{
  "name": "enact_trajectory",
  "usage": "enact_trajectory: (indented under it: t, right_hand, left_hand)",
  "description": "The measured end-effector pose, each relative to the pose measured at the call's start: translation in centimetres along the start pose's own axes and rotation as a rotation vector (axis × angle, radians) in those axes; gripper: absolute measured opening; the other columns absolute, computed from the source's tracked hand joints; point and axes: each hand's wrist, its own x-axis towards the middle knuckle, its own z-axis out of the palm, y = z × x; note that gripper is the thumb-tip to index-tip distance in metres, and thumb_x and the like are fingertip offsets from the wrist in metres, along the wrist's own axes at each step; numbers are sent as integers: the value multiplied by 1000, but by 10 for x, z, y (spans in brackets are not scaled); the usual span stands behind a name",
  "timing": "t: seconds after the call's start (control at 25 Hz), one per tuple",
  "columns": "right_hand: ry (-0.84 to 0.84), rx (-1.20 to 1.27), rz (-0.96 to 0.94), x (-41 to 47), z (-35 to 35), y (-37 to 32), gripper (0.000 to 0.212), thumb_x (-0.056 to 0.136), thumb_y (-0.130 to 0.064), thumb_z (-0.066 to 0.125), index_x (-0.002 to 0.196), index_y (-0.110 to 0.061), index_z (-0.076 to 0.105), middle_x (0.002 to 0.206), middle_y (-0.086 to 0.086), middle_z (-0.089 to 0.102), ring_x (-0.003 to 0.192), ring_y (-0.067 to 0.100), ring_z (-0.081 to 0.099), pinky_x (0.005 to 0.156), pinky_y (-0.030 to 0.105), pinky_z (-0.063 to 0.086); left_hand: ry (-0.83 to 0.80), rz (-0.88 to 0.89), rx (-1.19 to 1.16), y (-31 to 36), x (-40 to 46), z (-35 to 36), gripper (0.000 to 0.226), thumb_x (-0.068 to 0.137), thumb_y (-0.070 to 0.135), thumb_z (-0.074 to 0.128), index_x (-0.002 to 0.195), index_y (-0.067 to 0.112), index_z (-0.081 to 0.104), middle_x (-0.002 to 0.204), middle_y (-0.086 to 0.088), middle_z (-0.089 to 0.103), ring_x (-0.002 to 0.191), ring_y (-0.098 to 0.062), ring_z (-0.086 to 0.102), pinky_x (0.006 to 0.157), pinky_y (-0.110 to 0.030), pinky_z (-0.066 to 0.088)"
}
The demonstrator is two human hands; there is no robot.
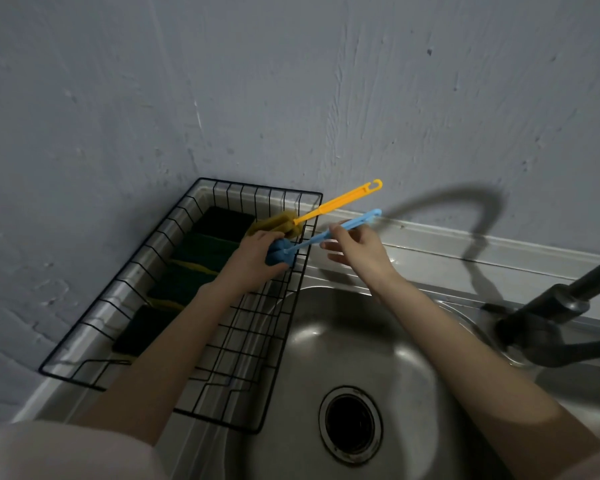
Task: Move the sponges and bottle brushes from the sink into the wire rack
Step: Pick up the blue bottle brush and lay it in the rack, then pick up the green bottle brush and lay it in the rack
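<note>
At frame centre, my left hand [253, 259] and right hand [355, 245] grip the blue brush [312, 240]; I should lower it gently into the wire rack [174, 220].

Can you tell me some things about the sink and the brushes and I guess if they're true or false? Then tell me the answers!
1. The blue brush is held by both hands. True: the left hand is on its foam head and the right hand pinches its handle.
2. The yellow brush lies in the sink bowl. False: its head rests in the wire rack and its handle sticks out over the rack's edge.
3. Sponges lie in a row in the rack. True.
4. The faucet is white. False: it is dark.
5. Sponges are left in the sink bowl. False: none show there.
</note>
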Motion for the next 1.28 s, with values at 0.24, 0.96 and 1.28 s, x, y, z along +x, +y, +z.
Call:
enact_trajectory:
  t: [0.24,0.96,1.28]
  right_hand:
    - [60,-41,-40,-14,-14,-6,39,90,-21,51,124,-5,40,110,14,59,95,20,61,85,34,52]
    - [-3,-371,-83,-120,-108,-3,37,86,-16,54,122,-11,49,97,6,59,81,17,53,80,27,41]
    - [1,-409,-28,-175,-191,39,31,88,-11,54,118,-5,53,92,6,56,92,20,54,86,25,44]
  left_hand:
    - [-46,15,-18,11,-16,-15,60,83,18,59,136,11,31,141,-13,39,128,-27,38,105,-37,33]
    - [42,250,137,109,-112,-28,33,87,15,52,119,10,53,121,-13,58,102,-21,55,86,-25,41]
    - [-110,309,21,177,-150,63,31,85,13,54,115,9,56,115,-12,64,106,-22,59,91,-28,43]
